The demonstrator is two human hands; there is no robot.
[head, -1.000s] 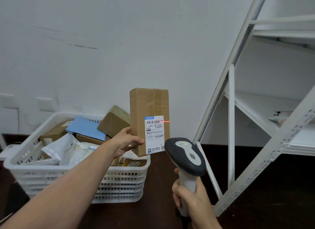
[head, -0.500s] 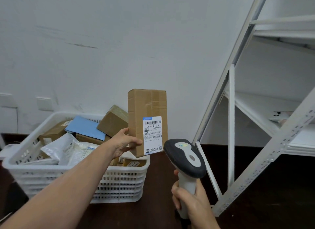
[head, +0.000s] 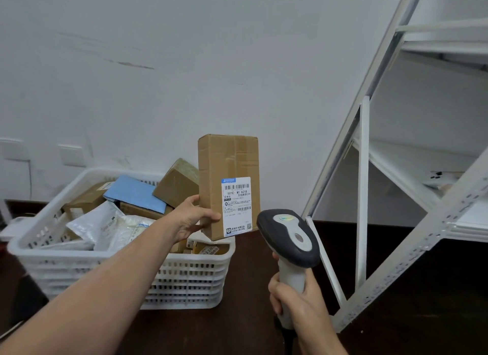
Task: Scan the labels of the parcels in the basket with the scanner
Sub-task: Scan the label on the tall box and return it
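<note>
My left hand [head: 191, 218] grips a tall brown cardboard box [head: 228, 164] upright above the basket's right end. Its white shipping label [head: 237, 206] faces me, with no red line on it. My right hand [head: 298, 300] holds the handle of a grey and black scanner [head: 287, 235], whose head sits just right of and below the box, pointing away from me. The white slotted basket [head: 184, 278] stands on the dark table and holds several parcels: brown boxes [head: 178, 184], a blue envelope [head: 134, 193] and white plastic mailers [head: 97, 222].
A white metal shelving rack [head: 364, 196] stands tilted in view at the right, close to the scanner. A pale object [head: 443, 179] lies on its shelf. The white wall behind carries wall sockets [head: 71, 155]. Dark table surface [head: 237, 325] spreads in front.
The red scan line that lay across the label's barcode one second ago is gone. The box and the scanner have stayed almost still.
</note>
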